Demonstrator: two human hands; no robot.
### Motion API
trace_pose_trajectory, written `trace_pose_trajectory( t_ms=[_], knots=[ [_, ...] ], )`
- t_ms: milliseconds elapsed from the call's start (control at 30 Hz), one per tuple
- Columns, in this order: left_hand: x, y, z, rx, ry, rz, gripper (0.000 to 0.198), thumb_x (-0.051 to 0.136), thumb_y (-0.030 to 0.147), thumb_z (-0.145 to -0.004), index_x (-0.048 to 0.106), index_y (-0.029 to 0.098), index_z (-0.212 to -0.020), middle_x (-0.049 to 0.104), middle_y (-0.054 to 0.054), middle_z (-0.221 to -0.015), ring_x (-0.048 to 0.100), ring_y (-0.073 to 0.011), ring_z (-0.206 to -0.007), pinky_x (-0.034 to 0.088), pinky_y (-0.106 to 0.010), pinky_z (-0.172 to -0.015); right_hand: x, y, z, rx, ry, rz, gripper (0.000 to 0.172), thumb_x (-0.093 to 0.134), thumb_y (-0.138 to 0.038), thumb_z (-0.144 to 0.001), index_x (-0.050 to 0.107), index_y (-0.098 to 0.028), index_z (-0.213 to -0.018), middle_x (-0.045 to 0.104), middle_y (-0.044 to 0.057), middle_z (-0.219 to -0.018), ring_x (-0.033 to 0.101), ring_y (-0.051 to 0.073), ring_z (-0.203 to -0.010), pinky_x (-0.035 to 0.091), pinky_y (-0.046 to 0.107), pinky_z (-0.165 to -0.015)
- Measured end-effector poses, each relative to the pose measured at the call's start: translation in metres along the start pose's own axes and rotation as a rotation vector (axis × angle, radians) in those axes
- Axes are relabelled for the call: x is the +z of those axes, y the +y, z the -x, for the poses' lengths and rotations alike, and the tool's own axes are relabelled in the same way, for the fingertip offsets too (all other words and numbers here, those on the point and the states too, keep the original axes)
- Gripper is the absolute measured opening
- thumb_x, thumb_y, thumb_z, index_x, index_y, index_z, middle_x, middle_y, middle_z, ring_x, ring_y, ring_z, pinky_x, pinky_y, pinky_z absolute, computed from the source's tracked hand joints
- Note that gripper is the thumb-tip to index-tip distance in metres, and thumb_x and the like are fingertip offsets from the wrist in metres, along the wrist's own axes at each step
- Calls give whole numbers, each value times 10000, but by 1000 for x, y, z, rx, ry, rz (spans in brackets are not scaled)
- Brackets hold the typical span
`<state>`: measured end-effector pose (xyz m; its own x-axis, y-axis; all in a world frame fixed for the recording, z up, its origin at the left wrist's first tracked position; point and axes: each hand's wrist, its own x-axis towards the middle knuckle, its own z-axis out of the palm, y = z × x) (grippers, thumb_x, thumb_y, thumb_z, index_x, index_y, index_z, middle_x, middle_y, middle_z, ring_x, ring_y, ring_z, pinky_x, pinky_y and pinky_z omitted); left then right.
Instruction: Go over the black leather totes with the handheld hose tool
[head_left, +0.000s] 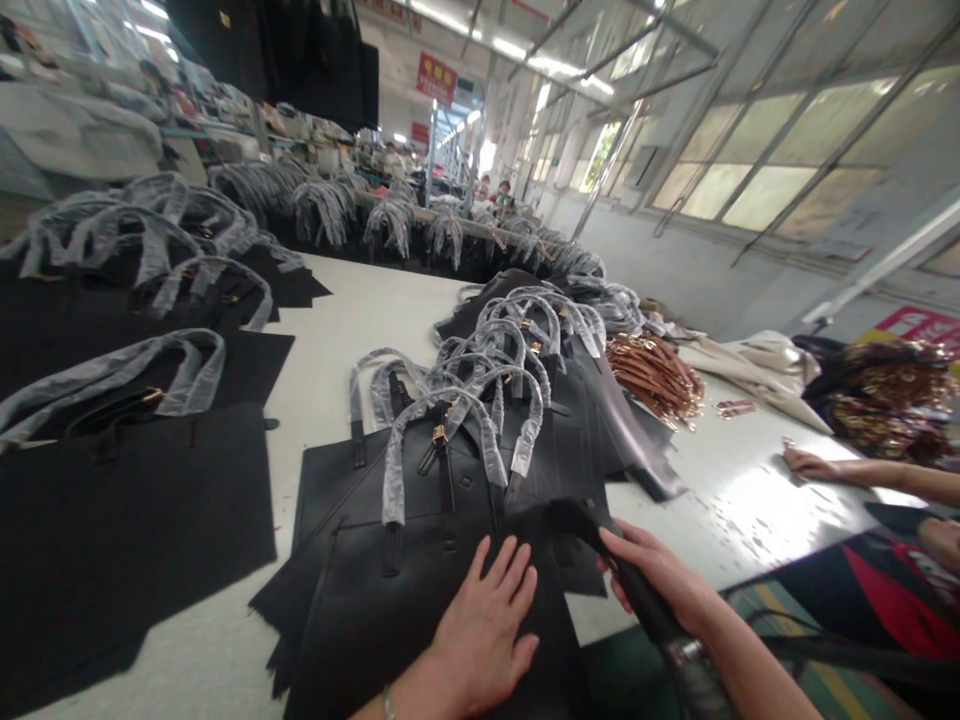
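My left hand point(486, 625) lies flat with fingers spread on a black leather-like bag panel point(360, 620), the top piece of a stack. My right hand point(664, 575) is wrapped around a black tube-like tool point(646, 600) with a bent tip and a silvery ring near its lower end. Its tip is over the panel's right part, to the right of my left fingers; whether it touches cannot be made out. Beyond my left hand, a plastic-wrapped bag handle point(395, 480) arches above the panel, and a gold-coloured buckle point(439, 434) hangs on a black strap.
More panels with wrapped handles point(525, 330) overlap behind. Another stack of black panels point(135, 530) lies at left. Brown straps point(656, 380) with metal ends are piled at right on the white table point(375, 300). Another person's hand point(814, 465) rests at the right side.
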<state>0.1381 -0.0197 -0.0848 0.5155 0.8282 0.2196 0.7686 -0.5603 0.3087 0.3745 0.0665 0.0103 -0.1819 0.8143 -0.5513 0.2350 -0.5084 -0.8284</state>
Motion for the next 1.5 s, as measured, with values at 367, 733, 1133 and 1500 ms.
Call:
trace_pose_trajectory(
  t_ms=[367,733,1133,1500],
  knots=[
    [-3,2,0,1,1,-3,618,352,502,-946,317,171,-1466,215,-97,-1576,95,-278,-1466,75,-540,-1180,10,-17,-19,-116,120,27,271,647,-429,-819,512,-235,-953,600,-52,-659,561,93,-434,461,198,-391],
    [1,2,-1,-9,40,11,611,402,497,-930,355,169,-1444,257,-101,-1563,116,-276,-1462,79,-523,-1187,-11,30,51,155,13,118,468,636,-480,-823,485,-215,-1178,624,-28,-665,570,104,-408,448,188,-354],
    [1,3,-1,-4,11,-29,616,369,505,-937,338,175,-1456,241,-102,-1568,89,-273,-1467,68,-525,-1182,-2,14,21,-51,196,47,299,647,-471,-809,510,-224,-907,586,-54,-653,556,97,-431,445,207,-385],
    [-3,6,-3,7,39,-45,596,421,479,-928,381,144,-1419,313,-131,-1533,165,-299,-1445,84,-534,-1177,-5,27,37,-7,127,103,373,672,-505,-770,538,-209,-953,586,-51,-649,554,101,-397,427,202,-352]
  ],
)
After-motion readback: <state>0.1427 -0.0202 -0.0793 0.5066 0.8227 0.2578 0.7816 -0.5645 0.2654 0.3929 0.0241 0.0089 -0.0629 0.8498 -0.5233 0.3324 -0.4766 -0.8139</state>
